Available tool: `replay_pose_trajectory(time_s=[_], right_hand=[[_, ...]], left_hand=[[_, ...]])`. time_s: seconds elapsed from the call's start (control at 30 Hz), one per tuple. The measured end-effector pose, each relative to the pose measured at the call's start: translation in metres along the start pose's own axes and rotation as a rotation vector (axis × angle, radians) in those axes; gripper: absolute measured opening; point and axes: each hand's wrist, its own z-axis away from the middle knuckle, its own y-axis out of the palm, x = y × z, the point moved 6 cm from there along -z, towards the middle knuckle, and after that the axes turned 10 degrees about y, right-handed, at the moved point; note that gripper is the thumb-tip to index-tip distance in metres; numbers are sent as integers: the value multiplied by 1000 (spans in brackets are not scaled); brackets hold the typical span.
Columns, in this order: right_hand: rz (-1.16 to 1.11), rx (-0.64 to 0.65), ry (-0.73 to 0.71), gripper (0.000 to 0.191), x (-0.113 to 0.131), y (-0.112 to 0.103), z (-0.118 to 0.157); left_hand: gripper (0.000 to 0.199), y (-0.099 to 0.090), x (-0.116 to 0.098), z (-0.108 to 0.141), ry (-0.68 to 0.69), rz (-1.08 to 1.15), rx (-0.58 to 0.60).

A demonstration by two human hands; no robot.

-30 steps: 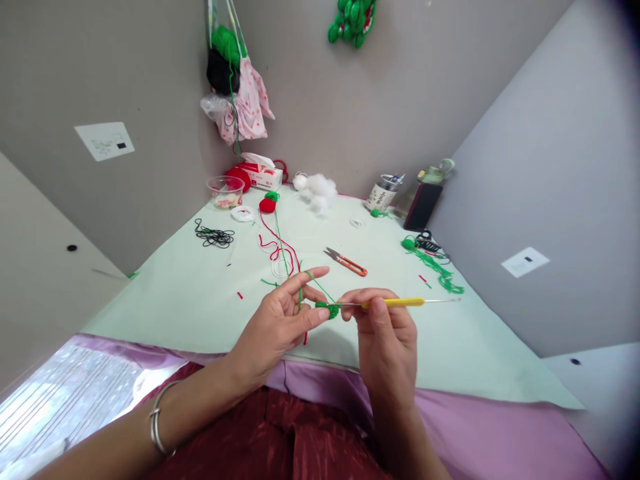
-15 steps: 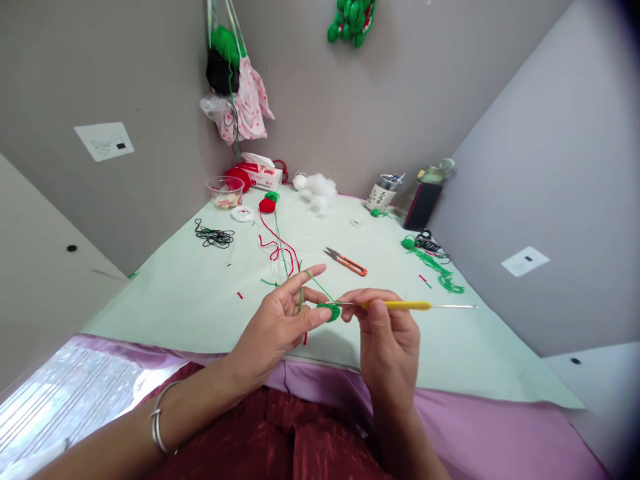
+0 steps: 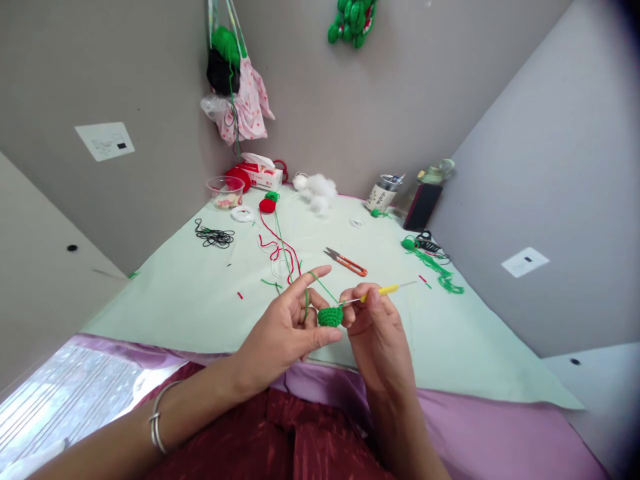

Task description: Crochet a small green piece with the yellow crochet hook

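A small, rounded green crochet piece is held between the thumb and fingers of my left hand. Green yarn runs over the raised left index finger and down to the top edge of the piece. My right hand grips a crochet hook by its yellow handle. The hook's metal shaft points left, its tip at the upper right edge of the piece. Just beyond the hands, thread snips with orange handles lie on the table.
The table carries a black cord bundle, a red yarn ball, white stuffing and a clear tub. On the right stand a pen can and a phone, with green yarn strands nearer.
The green piece has turned, showing more of its rounded side, and my left thumb sits lower. My right hand has shifted slightly left, and the hook's rear end has swung upward and away.
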Motion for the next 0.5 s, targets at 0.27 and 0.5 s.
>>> replay_pose_trajectory(time_s=[0.27,0.5], right_hand=[[91,-52,-106,27,5,0,3],[471,-108,-431,19,17,11,22]], left_hand=[[68,-2,-4,1,63,-46,-61],[77,-4,-3,-3,36,4,-123]])
